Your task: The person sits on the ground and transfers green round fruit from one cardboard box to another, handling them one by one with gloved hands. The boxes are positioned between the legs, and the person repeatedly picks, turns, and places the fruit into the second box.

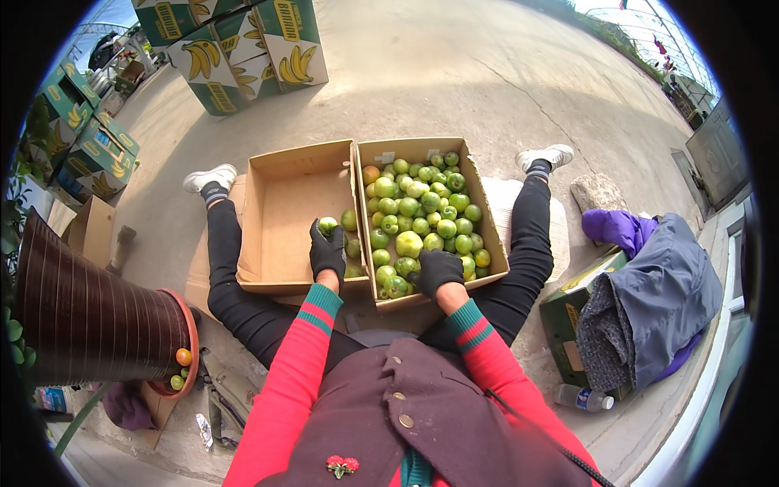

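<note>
Two open cardboard boxes stand side by side between my legs. Green tomatoes [410, 203] fill the right box [487, 191], a few of them tinged orange. In the left box [280, 183], several green tomatoes lie along the right wall. My black-gloved left hand [328, 253] is over the left box, closed around a green tomato [327, 225] that shows above the fingers. At the near side of the right box, my gloved right hand [439, 272] reaches down among the tomatoes. Its fingers are curled, with their tips hidden, and I cannot make out what they hold.
Green-and-white banana boxes [243, 57] are stacked ahead, and more stand far left. A brown ribbed pot [97, 304] lies tipped at left, its orange rim holding small tomatoes. At right, a grey jacket [657, 300] covers a box; a plastic bottle [584, 398] lies nearby.
</note>
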A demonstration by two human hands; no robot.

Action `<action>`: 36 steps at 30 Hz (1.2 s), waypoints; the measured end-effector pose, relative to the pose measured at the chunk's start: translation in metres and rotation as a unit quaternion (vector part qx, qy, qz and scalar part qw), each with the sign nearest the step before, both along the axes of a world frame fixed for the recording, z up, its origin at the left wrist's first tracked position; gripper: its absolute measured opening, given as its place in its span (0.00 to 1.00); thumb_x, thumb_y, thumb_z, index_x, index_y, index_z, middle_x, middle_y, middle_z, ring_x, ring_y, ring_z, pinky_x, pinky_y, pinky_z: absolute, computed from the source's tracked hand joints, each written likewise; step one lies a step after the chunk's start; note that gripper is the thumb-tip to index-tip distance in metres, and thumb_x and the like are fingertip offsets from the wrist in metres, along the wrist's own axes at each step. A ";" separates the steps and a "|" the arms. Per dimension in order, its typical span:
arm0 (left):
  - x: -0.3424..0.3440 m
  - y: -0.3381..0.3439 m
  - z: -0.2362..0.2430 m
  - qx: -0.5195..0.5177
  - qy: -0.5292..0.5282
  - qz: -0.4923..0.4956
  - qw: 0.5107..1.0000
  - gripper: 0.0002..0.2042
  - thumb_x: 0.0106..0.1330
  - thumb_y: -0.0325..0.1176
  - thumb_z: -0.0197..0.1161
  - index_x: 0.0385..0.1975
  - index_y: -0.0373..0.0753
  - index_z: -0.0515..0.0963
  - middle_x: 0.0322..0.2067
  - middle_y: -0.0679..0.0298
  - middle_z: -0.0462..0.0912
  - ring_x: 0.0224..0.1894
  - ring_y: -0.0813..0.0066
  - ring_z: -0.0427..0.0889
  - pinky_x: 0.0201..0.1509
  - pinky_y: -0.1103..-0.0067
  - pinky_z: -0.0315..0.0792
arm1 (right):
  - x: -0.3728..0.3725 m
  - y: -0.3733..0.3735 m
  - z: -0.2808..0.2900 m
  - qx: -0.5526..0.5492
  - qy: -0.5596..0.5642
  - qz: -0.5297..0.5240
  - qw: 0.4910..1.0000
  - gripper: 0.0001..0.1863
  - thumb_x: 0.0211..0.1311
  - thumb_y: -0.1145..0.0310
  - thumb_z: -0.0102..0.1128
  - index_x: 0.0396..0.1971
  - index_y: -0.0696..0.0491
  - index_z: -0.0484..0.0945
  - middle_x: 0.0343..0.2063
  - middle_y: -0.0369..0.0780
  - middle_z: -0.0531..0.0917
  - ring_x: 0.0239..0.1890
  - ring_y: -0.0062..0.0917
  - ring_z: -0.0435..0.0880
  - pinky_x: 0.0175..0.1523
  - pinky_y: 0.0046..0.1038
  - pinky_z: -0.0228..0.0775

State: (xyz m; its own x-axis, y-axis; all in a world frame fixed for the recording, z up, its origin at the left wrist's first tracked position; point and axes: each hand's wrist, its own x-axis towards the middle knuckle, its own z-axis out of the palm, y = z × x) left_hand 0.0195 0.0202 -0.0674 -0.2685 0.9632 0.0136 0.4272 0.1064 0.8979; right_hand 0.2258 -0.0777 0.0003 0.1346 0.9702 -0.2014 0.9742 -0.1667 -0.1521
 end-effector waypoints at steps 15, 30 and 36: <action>0.020 -0.039 0.070 0.303 0.240 -0.425 0.819 0.34 0.56 0.43 0.70 0.65 0.45 0.68 0.47 0.58 0.78 0.54 0.59 0.75 0.70 0.61 0.60 | 0.008 0.004 -0.019 0.147 0.608 -0.053 0.779 0.17 0.66 0.61 0.63 0.49 0.56 0.79 0.35 0.36 0.84 0.35 0.19 0.81 0.39 0.23 0.74; -0.003 0.005 -0.003 0.025 -0.087 0.028 0.995 0.32 0.66 0.50 0.63 0.64 0.36 0.64 0.45 0.47 0.83 0.49 0.56 0.83 0.52 0.68 0.74 | -0.026 0.012 0.012 -0.138 0.067 0.114 0.982 0.34 0.48 0.33 0.59 0.39 0.50 0.86 0.37 0.43 0.87 0.41 0.36 0.87 0.43 0.37 0.77; 0.005 -0.006 0.009 0.058 -0.053 -0.067 0.995 0.34 0.63 0.44 0.67 0.66 0.37 0.62 0.42 0.52 0.83 0.45 0.61 0.82 0.53 0.69 0.73 | -0.012 0.007 -0.001 -0.079 0.166 0.050 0.982 0.35 0.51 0.33 0.59 0.40 0.52 0.84 0.37 0.45 0.86 0.41 0.37 0.86 0.44 0.36 0.76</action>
State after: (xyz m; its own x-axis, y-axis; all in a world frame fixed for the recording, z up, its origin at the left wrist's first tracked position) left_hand 0.0242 0.0138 -0.0585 -0.1432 0.9840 0.1061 0.3331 -0.0530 0.9414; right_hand 0.2136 -0.0708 -0.0006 -0.0574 0.9283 -0.3675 0.8882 -0.1206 -0.4433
